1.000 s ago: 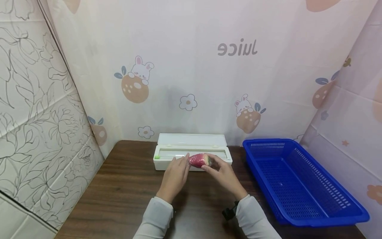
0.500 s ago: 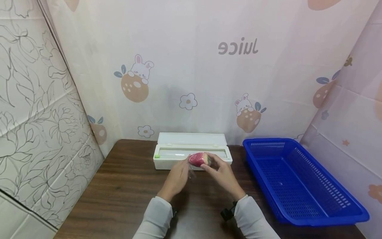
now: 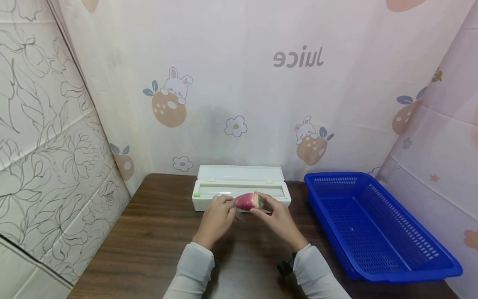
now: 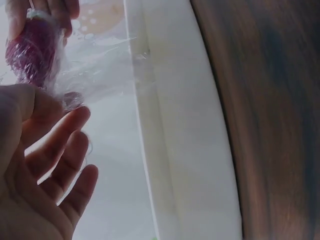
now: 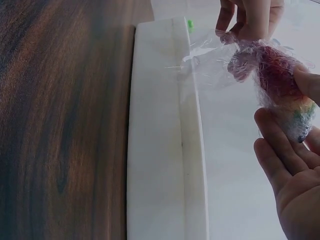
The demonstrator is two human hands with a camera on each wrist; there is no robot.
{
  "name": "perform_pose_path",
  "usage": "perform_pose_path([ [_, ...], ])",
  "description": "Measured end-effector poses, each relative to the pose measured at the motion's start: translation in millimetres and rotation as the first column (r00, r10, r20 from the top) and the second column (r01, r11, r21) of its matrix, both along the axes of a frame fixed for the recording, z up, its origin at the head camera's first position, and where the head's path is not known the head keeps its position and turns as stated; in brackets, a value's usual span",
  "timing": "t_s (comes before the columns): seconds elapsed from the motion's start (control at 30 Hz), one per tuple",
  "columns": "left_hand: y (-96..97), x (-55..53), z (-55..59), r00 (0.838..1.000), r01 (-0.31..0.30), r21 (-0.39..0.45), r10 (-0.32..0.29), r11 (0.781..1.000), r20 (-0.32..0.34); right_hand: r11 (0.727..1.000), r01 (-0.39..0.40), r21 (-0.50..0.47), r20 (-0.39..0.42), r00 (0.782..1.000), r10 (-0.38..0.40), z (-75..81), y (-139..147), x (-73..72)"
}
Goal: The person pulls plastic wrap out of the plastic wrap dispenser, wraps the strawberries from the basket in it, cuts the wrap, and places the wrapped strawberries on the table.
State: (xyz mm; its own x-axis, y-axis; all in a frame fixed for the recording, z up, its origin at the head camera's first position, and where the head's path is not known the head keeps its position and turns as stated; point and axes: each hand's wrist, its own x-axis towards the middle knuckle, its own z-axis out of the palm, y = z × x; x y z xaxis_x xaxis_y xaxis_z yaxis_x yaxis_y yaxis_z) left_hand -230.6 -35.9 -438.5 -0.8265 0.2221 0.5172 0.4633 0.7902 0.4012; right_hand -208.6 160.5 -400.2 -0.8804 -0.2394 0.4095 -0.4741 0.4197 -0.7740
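Note:
A tapering red fruit-like thing, pale yellow and green at its wide end, is wrapped in clear cling film. My right hand holds it by the wide end, thumb on one side and fingers on the other. At the narrow end, my left hand pinches the gathered film between thumb and index finger; its other fingers are spread loosely. A loose tail of film hangs from that pinch. Just behind both hands stands a white cling film dispenser, its lid raised.
A blue plastic basket with slotted sides stands at the right of the dark wooden table. A green slider sits at the dispenser's left end. Printed curtains close off the back and sides.
My left fingers, straighter against the narrow end a second ago, now curl and pinch the film there. A film tail has come into view below. The right hand keeps its hold.

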Motion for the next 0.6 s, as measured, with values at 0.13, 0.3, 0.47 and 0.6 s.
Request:
perform_pose_path([
  [0.13,1.7,-1.4,-3.0,0.999,-0.041,0.022,0.041,0.999,-0.006,1.000,-0.011,0.003,-0.023,1.000,0.011,-1.1,0.0,-0.7],
  [0.3,5.9,-1.3,-5.4,0.996,-0.077,0.083,0.081,0.994,-0.039,1.000,-0.018,0.003,-0.053,0.998,0.018,-0.8,-2.0,-0.5],
  [0.47,8.6,-2.5,-7.5,0.990,-0.058,0.126,0.073,0.990,-0.117,1.000,-0.012,0.019,-0.052,0.999,0.013,-1.2,-3.8,-0.5],
  [0.6,9.3,-2.9,-10.0,0.990,-0.005,0.156,0.027,0.988,-0.139,0.999,-0.001,0.042,-0.050,0.999,0.003,-7.7,-2.5,-5.4],
])
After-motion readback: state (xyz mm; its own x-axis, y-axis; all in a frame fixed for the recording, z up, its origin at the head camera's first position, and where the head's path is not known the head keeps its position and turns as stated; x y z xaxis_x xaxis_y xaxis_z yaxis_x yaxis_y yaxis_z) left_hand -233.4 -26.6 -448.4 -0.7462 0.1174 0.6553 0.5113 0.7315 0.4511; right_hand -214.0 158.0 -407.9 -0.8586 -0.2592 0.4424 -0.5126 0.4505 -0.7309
